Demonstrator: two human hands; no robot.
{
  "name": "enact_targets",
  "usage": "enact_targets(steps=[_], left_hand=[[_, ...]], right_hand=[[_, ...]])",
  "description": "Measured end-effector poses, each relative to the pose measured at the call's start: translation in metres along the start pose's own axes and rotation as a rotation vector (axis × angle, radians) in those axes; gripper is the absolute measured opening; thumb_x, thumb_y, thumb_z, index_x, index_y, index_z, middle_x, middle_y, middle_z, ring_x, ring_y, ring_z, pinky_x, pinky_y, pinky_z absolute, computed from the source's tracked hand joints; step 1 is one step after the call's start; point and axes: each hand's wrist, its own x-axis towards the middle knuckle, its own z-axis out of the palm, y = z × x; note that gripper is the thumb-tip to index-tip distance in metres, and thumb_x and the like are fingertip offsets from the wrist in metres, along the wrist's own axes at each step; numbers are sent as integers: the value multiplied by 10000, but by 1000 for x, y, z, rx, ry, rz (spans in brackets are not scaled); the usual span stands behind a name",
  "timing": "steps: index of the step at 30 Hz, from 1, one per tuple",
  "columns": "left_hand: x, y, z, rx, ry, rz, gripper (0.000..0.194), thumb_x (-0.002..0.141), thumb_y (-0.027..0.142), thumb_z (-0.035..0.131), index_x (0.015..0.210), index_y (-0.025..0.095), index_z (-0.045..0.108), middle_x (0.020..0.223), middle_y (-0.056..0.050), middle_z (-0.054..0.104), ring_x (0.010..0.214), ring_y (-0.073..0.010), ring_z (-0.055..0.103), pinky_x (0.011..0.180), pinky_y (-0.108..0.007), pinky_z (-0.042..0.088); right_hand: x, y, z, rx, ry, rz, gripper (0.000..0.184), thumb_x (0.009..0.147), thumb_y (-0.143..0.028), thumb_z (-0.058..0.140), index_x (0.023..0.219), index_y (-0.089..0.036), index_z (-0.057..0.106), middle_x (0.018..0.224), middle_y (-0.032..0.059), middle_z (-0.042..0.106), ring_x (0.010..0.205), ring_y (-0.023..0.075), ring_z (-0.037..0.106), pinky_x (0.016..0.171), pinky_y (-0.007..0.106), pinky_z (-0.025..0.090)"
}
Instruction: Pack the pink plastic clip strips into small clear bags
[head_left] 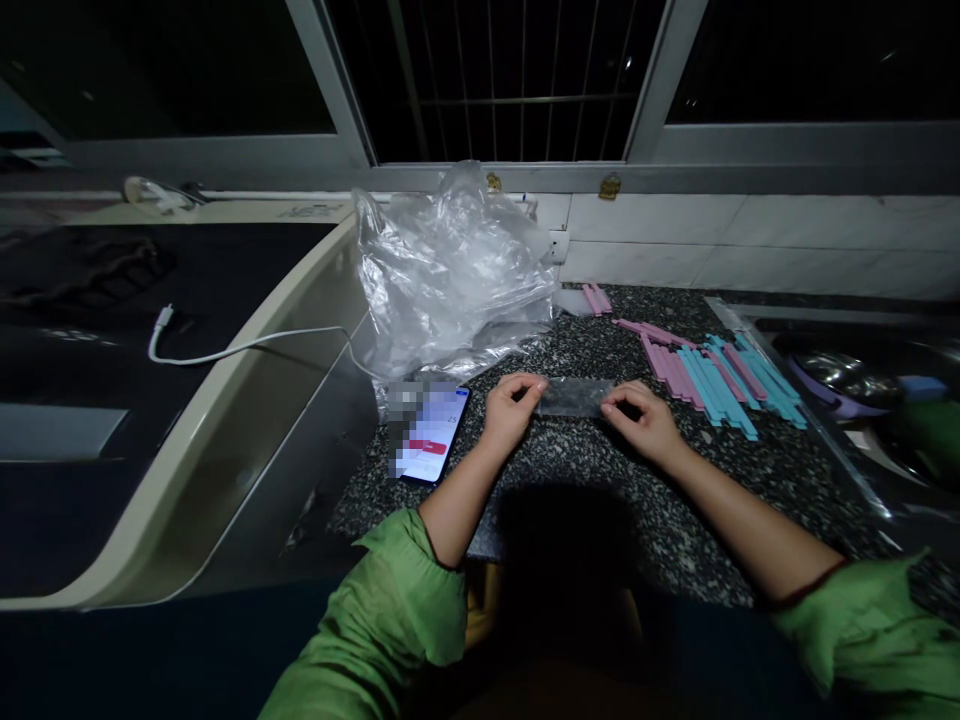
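Observation:
A small clear plastic bag (574, 397) is stretched flat between my two hands, just over the speckled countertop (555, 455). My left hand (514, 405) pinches its left end between thumb and fingers. At the opposite end, my right hand (641, 420) grips it the same way. Right of my right hand lie several pink strips (670, 370) and several light blue strips (709, 385), spread in loose rows. A smaller pair of pink strips (597, 299) rests further back by the wall.
A phone (435, 435) with a lit screen lies left of my left hand. Behind it, a large crumpled clear plastic bag (457, 270) is heaped against the wall. A sink (795, 335) with bowls borders the right side. A white cable (247, 345) crosses the appliance at left.

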Motion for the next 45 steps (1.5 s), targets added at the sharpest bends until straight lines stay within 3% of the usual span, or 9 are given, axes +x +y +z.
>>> enact_targets(steps=[9, 13, 18, 26, 35, 42, 45], left_hand=[[2, -1, 2, -76, 77, -266, 84, 673, 222, 641, 613, 163, 645, 633, 22, 639, 647, -122, 561, 693, -250, 429], [2, -1, 3, -61, 53, -256, 85, 663, 230, 646, 609, 165, 647, 602, 30, 619, 606, -111, 532, 649, -235, 412], [1, 0, 5, -48, -61, -285, 95, 652, 233, 647, 589, 163, 636, 559, 34, 588, 558, -102, 498, 588, -226, 389], [0, 2, 5, 66, -94, -225, 123, 703, 205, 579, 588, 162, 587, 537, 38, 536, 543, -94, 460, 550, -211, 359], [-6, 2, 10, 159, -269, -80, 48, 711, 176, 574, 664, 169, 566, 629, 22, 558, 625, -106, 492, 605, -221, 380], [-5, 1, 11, -66, -300, -255, 176, 698, 211, 622, 853, 169, 551, 594, 58, 520, 552, -74, 471, 574, -198, 381], [-4, 1, 10, -41, -314, -292, 106, 698, 221, 622, 774, 158, 583, 577, 48, 527, 549, -78, 463, 564, -202, 373]], right_hand=[[0, -3, 2, 35, -43, -28, 178, 790, -288, 542, 630, -211, 539, 635, 10, 587, 660, 159, 527, 649, 324, 425], [0, -2, 0, 52, -11, 42, 154, 781, -314, 554, 664, -215, 562, 661, 13, 600, 679, 163, 537, 657, 325, 432], [0, 0, -2, 51, 18, 86, 171, 778, -328, 552, 648, -216, 557, 646, 11, 590, 662, 162, 534, 636, 318, 429], [1, -3, 0, 43, -101, 13, 203, 784, -298, 534, 600, -213, 531, 598, 1, 576, 623, 151, 525, 635, 315, 424], [-5, -6, 7, 101, -210, 115, 167, 773, -315, 543, 663, -198, 585, 641, 11, 597, 638, 145, 546, 616, 291, 435], [-3, -5, 7, 97, -104, 98, 190, 784, -323, 534, 637, -206, 561, 635, 10, 590, 642, 151, 545, 631, 307, 436], [-3, -5, 6, 107, -110, 104, 194, 783, -323, 533, 630, -206, 559, 631, 10, 590, 637, 152, 543, 632, 310, 436]])
